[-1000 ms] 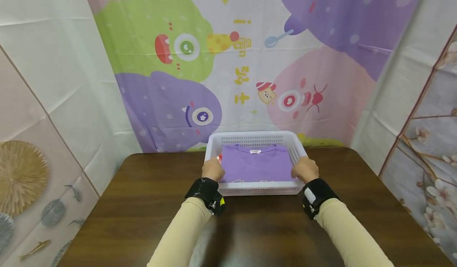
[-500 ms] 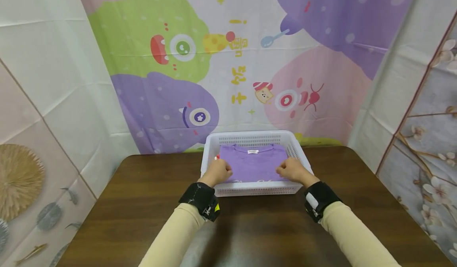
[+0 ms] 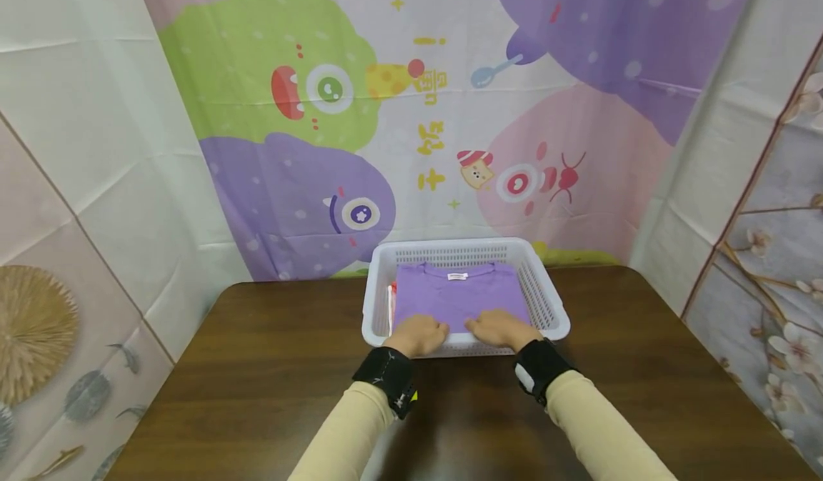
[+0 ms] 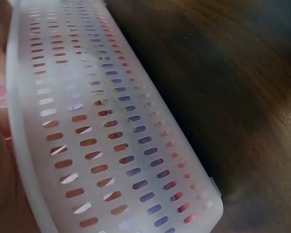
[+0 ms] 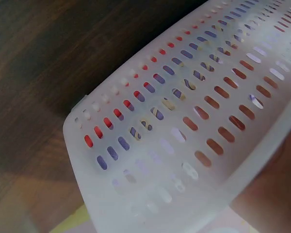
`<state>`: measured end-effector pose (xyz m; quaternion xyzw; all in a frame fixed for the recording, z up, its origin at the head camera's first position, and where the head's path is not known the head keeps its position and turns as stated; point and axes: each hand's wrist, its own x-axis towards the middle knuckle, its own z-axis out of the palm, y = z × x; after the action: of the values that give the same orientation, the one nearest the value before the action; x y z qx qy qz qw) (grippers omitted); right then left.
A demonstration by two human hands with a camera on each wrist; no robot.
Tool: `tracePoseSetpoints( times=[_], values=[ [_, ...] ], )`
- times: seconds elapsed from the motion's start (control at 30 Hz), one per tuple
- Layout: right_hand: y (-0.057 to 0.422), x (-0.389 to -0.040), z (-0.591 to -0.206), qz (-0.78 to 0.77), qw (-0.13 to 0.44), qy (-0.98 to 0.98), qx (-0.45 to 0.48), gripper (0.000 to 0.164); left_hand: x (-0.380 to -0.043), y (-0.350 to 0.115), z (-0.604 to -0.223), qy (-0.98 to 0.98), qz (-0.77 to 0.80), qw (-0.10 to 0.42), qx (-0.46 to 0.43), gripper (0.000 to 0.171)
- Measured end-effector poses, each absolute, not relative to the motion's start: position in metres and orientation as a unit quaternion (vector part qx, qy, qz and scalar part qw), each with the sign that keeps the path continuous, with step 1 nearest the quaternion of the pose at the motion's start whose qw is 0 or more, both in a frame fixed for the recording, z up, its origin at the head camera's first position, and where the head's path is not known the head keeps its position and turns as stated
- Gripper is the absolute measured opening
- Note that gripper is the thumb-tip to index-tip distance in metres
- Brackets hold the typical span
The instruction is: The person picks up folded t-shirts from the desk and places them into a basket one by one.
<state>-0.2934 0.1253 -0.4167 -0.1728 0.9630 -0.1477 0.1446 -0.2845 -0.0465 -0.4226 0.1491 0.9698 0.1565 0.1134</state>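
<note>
A folded purple T-shirt (image 3: 458, 296) lies in a white slotted plastic basket (image 3: 549, 302), its collar and white label at the far side. My left hand (image 3: 419, 334) and my right hand (image 3: 498, 328) come over the front rim, close together at the shirt's near edge. In the left wrist view, skin shows through the slots of the basket wall (image 4: 39, 107), so fingers reach down inside. The right wrist view likewise shows skin behind the slotted wall (image 5: 136, 204). Most fingertips are hidden, and whether they pinch the shirt cannot be seen.
Something red and white (image 3: 391, 302) is tucked at the basket's left side beside the shirt. The basket stands on a dark brown wooden table (image 3: 283, 352) near its back edge. A cartoon-printed cloth (image 3: 437, 209) hangs directly behind it.
Both hands first moved inward from the basket's sides over the shirt. Then they came nearer to me and closer together, down to the front rim. The basket has stayed about where it was.
</note>
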Motion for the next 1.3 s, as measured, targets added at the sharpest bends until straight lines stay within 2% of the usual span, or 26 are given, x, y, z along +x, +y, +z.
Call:
tracePoseSetpoints(
  times=[0.23,0.37,0.53,0.73,0.87,1.0,1.17,1.3],
  values=[
    [0.12,-0.296,-0.419,-0.153,0.158,0.963,-0.156,0.051,-0.285,-0.046,-0.42,0.966,0.166,0.151,0.131,0.052],
    [0.132,-0.298,-0.411,-0.187,0.15,0.959,-0.149,0.054,-0.287,-0.058,-0.414,0.962,0.197,0.139,0.128,0.052],
    [0.162,-0.302,-0.404,-0.165,0.148,0.968,-0.116,0.055,-0.29,-0.074,-0.412,0.973,0.154,0.107,0.133,0.047],
    [0.178,-0.3,-0.412,-0.162,0.199,0.962,-0.097,0.061,-0.292,-0.079,-0.42,0.975,0.13,0.14,0.112,0.047],
    [0.176,-0.297,-0.415,-0.158,0.202,0.963,-0.081,0.064,-0.29,-0.079,-0.422,0.977,0.139,0.137,0.086,0.049],
    [0.176,-0.293,-0.416,-0.152,0.165,0.971,-0.086,0.062,-0.285,-0.081,-0.421,0.978,0.152,0.113,0.093,0.048],
    [0.179,-0.288,-0.416,-0.159,0.094,0.978,-0.098,0.057,-0.279,-0.084,-0.418,0.977,0.174,0.077,0.1,0.047],
    [0.178,-0.278,-0.412,-0.178,0.027,0.978,-0.1,0.049,-0.272,-0.087,-0.416,0.974,0.199,0.029,0.104,0.043]
  ],
)
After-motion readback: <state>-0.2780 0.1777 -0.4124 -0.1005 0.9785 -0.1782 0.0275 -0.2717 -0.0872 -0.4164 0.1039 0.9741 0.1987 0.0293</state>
